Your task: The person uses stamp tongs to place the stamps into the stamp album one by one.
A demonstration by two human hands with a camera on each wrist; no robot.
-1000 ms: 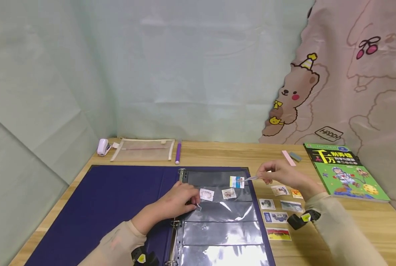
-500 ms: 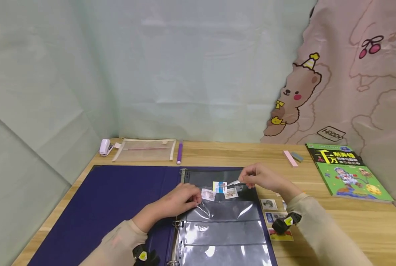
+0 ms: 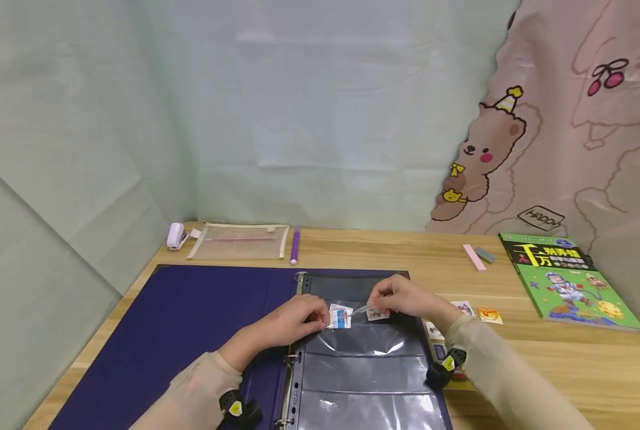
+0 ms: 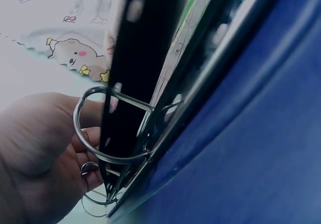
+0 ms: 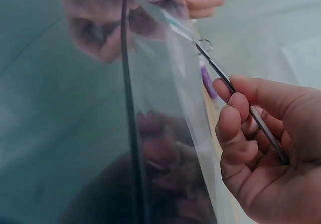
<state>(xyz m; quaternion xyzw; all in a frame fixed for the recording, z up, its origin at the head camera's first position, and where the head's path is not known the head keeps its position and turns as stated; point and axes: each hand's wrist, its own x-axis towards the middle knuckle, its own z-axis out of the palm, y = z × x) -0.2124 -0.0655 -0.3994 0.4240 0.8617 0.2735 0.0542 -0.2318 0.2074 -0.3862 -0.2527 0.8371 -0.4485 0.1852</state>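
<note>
My left hand (image 3: 295,322) pinches the lip of a clear pocket on the black stamp-album page (image 3: 365,373), thumb and fingertips together. In the left wrist view it sits behind the steel binder rings (image 4: 80,133). My right hand (image 3: 406,298) holds metal tweezers (image 5: 261,123) like a pen. Their tips grip a blue, white and yellow stamp (image 3: 341,318), right at the left fingertips and over the pocket's edge. This stamp overlaps a pale pink one, which is mostly hidden. Another stamp (image 3: 377,313) lies in the same row, partly covered by the right fingers.
Loose stamps, one of them orange (image 3: 490,315), lie right of the album, several under the right forearm. A green book (image 3: 572,286), pink strip (image 3: 474,257) and grey-blue block (image 3: 484,255) are farther right. Behind stand a stapler (image 3: 177,236), mesh pouch (image 3: 239,242) and purple pen (image 3: 295,246).
My right hand has carried the stamp in the tweezers leftward and down, from the page's upper right to my left fingertips. The left hand has stayed at the pocket, lifting its film.
</note>
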